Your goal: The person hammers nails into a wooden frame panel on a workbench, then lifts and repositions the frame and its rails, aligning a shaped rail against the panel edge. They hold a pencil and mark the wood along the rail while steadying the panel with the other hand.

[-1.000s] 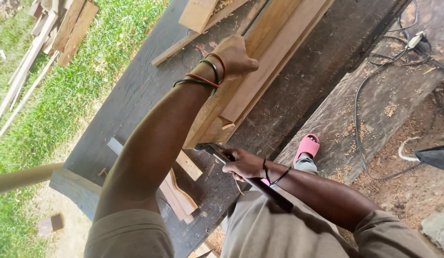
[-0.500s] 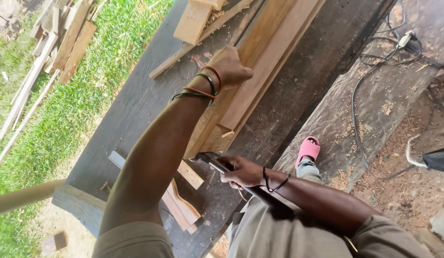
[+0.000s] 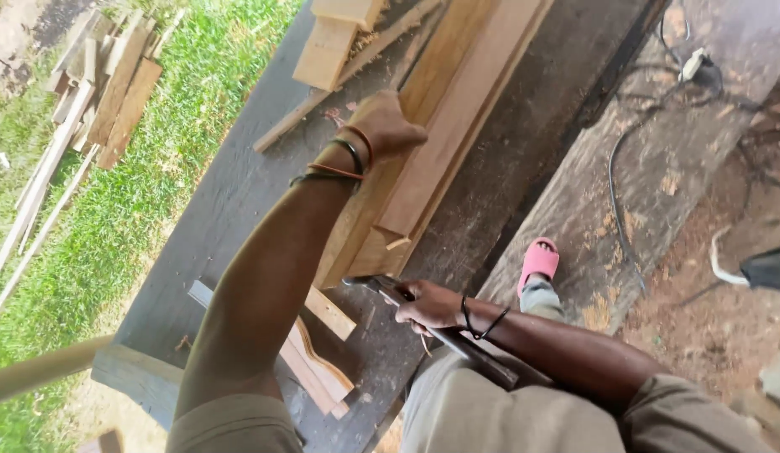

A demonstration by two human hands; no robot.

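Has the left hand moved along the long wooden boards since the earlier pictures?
No. The left hand presses on the long wooden boards at the same spot as before, judged against the near end of the boards; only the camera view shifts slightly.

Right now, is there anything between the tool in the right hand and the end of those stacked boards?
Nothing visible. The right hand holds a dark metal tool whose head sits just short of the end of the stacked boards, with only bare workbench between. The left hand presses on the boards farther up.
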